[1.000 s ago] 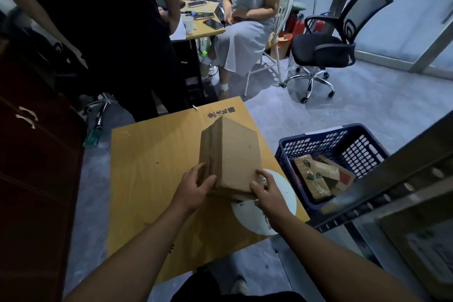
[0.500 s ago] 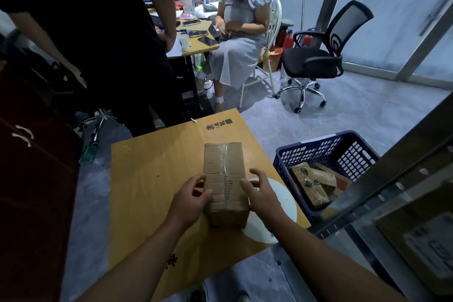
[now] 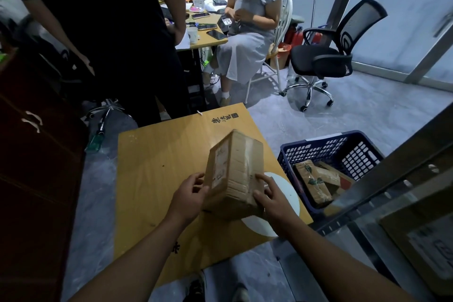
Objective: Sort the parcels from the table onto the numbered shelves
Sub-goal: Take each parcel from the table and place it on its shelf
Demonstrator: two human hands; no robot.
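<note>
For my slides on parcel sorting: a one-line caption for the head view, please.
Left hand and right hand grip a taped brown cardboard parcel tilted over a yellow wooden table.

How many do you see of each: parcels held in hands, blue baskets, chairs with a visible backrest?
Cardboard parcel, in left hand and right hand: 1
Blue plastic basket: 1
Chairs: 2, white chair and black office chair
Total: 4

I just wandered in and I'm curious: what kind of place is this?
Likely a small office doubling as a parcel-sorting room: a desk with phones, a swivel chair, a blue crate of taped parcels, and metal shelving at the right.
</note>
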